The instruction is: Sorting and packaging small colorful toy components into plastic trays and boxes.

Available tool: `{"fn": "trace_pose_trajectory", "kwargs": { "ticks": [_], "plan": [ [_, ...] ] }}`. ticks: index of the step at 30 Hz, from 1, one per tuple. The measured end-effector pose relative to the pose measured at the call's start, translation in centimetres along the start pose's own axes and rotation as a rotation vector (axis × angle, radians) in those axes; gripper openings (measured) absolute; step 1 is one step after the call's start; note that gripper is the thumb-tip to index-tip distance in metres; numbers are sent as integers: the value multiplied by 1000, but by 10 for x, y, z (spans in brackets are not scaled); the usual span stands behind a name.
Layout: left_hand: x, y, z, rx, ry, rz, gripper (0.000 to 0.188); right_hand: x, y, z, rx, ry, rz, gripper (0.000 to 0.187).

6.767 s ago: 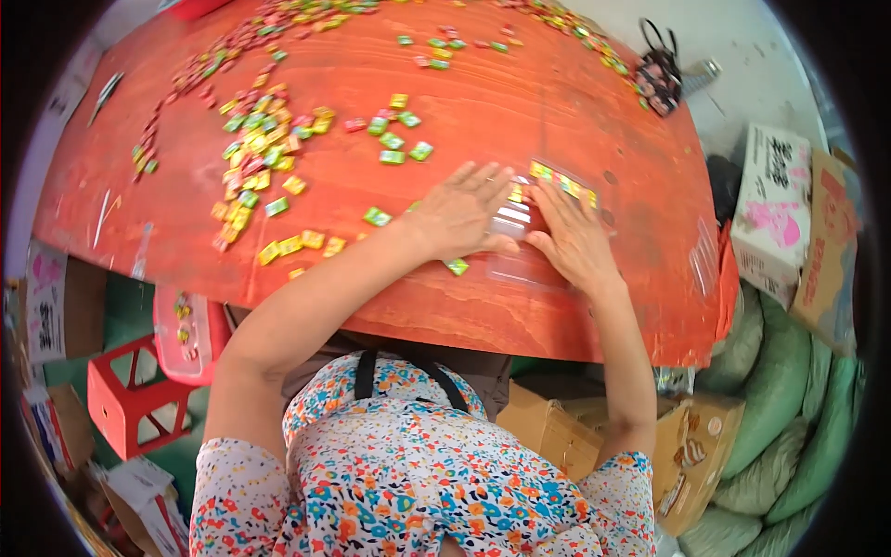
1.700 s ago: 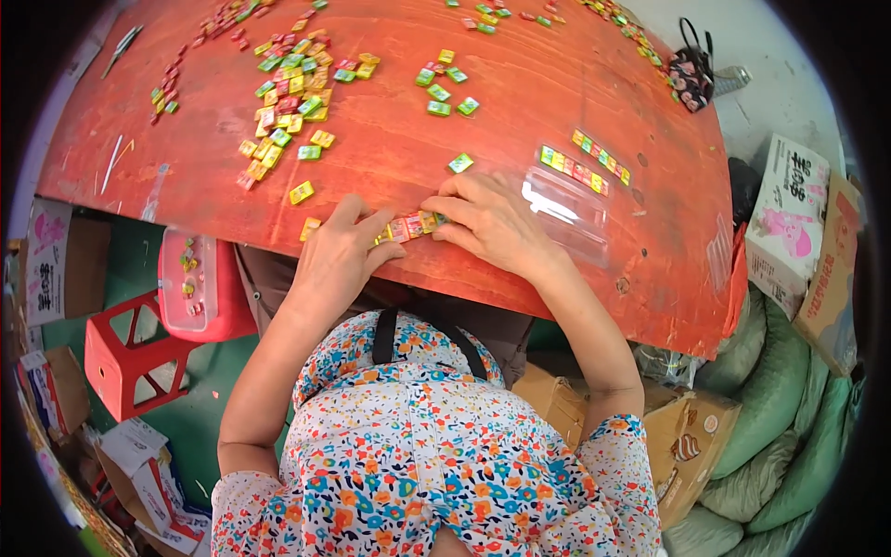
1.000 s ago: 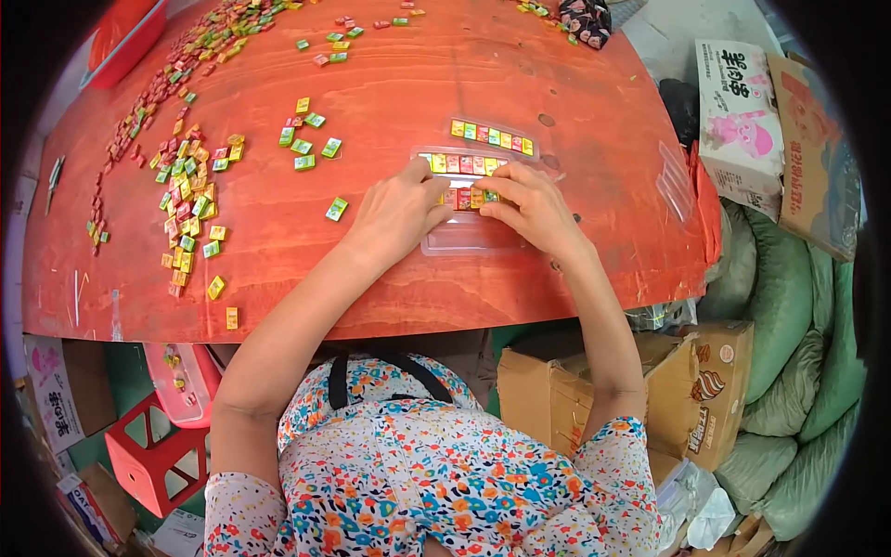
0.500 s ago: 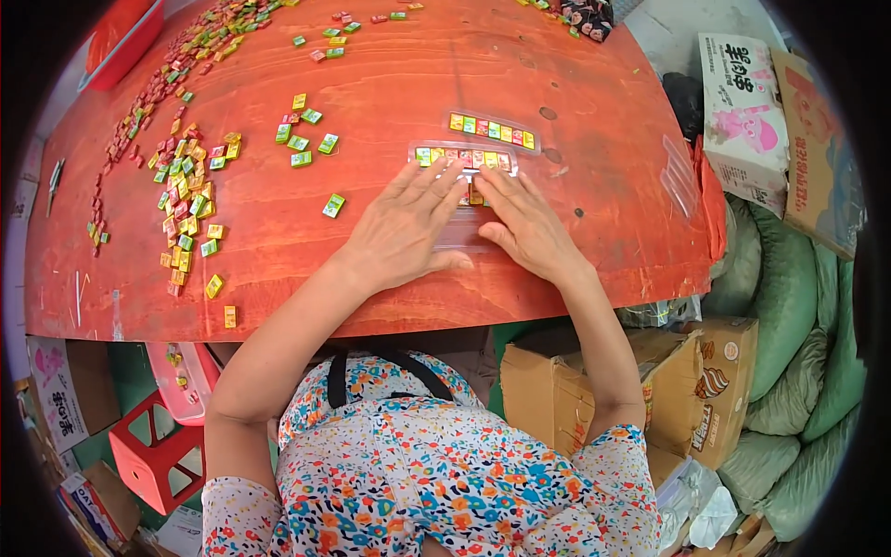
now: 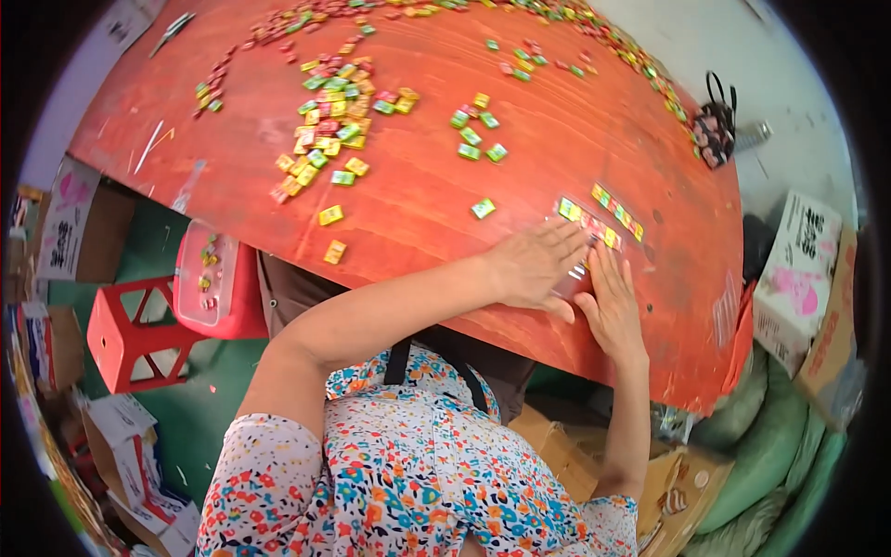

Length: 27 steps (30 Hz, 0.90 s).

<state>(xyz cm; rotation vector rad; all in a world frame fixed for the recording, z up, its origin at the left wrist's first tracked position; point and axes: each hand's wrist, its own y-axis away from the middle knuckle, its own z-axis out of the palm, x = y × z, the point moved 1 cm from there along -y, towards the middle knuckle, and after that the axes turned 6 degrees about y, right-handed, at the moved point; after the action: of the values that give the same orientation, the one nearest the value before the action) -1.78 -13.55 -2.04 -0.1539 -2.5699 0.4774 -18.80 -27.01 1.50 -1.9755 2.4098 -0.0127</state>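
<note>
My left hand (image 5: pixel 527 265) lies flat with fingers stretched over a clear plastic tray holding a row of tiny red, yellow and green boxes (image 5: pixel 569 209). From the other side my right hand (image 5: pixel 613 304) reaches over the same tray, fingers straight and its tips near the left fingertips. Both hands cover part of the tray, and what lies right under the palms is hidden. Just beyond it, a second clear tray carries another row of the same little boxes (image 5: pixel 617 213). One loose green box (image 5: pixel 483 209) rests left of my hands.
A pile of loose little boxes (image 5: pixel 332 116) covers the left part of the red table (image 5: pixel 418 195), with more along its far edge. A patterned pouch (image 5: pixel 714 135) sits at the far right. Below the left edge are a pink bin (image 5: pixel 223 316) and a red stool (image 5: pixel 125 339).
The view has swung round, so the table and its contents appear tilted and my hands sit farther right in the picture. Both hands stay spread over the near tray.
</note>
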Motion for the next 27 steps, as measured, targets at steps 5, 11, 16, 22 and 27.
{"fn": "trace_pose_trajectory", "kwargs": {
  "ticks": [5,11,16,22,27],
  "plan": [
    [1,39,-57,173,-92,-88,92,-19,-36,-30,97,78,-25,53],
    [-69,137,-123,397,-583,-518,82,-96,-147,-26,127,-175,-309,51],
    [-52,161,-133,308,-601,-796,80,-156,-265,0,214,-254,-434,53],
    [-17,177,-96,258,-459,-890,90,-216,-301,3,-35,-94,-380,57],
    [-33,182,-105,261,-550,-868,93,-195,-246,16,100,-66,-470,53]
  ]
}}
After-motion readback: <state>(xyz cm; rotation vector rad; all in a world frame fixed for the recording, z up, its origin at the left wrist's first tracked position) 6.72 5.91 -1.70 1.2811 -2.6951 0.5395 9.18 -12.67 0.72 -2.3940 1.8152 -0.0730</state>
